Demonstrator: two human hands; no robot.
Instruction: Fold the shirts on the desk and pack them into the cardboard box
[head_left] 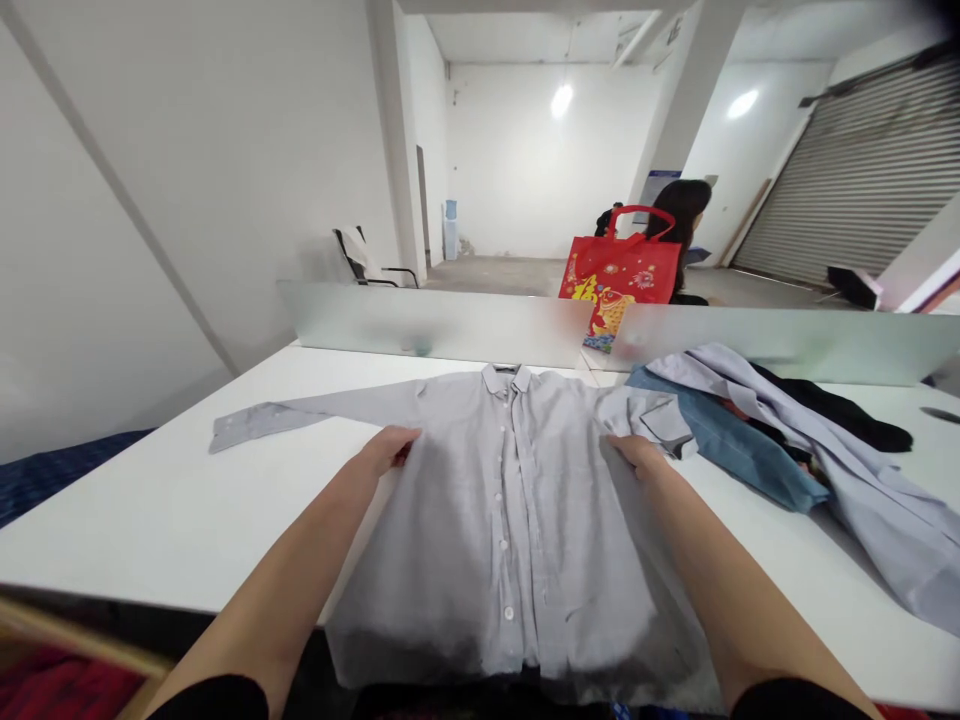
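A light grey button-up shirt [457, 500] lies front side up, collar away from me, its hem hanging over the table's near edge. My left hand [396, 447] is closed on its left side edge, just below the armpit. At the opposite side seam, my right hand [636, 452] grips the fabric under the other sleeve, fingertips partly hidden. The left-side sleeve [315, 405] stretches out across the table, cuff at far left. On the right the sleeve [660, 415] is bunched and folded back on itself.
The white table [150, 520] ends at a frosted divider [450, 325]. Piled clothes [765, 440], grey, blue and black, lie at right. A red gift bag [622, 265] stands at the divider, beside a person [682, 215] beyond it. A chair [371, 262] is behind the divider.
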